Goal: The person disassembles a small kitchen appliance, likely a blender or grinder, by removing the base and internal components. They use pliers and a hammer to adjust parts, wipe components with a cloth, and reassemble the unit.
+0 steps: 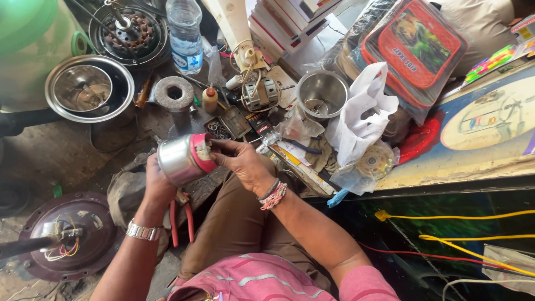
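Observation:
My left hand (pixel 157 184) grips a shiny steel cylinder (pixel 179 160) with a pink rim, held on its side in front of me. My right hand (pixel 241 161) is at the cylinder's pink open end, fingers curled onto the rim and whatever sits inside it. A metal watch is on my left wrist and beaded bands are on my right wrist. Red-handled pliers (pixel 179 222) lie under my left forearm on my lap.
A dark ceiling-fan motor (pixel 72 234) with coloured wires lies at lower left. Steel bowls (pixel 89 89) (pixel 322 93), a water bottle (pixel 185 34), a small glue bottle (pixel 209 99), a white plastic bag (pixel 362 117) and a red bag (pixel 418 47) crowd the workbench. Yellow wires (pixel 462 217) run at right.

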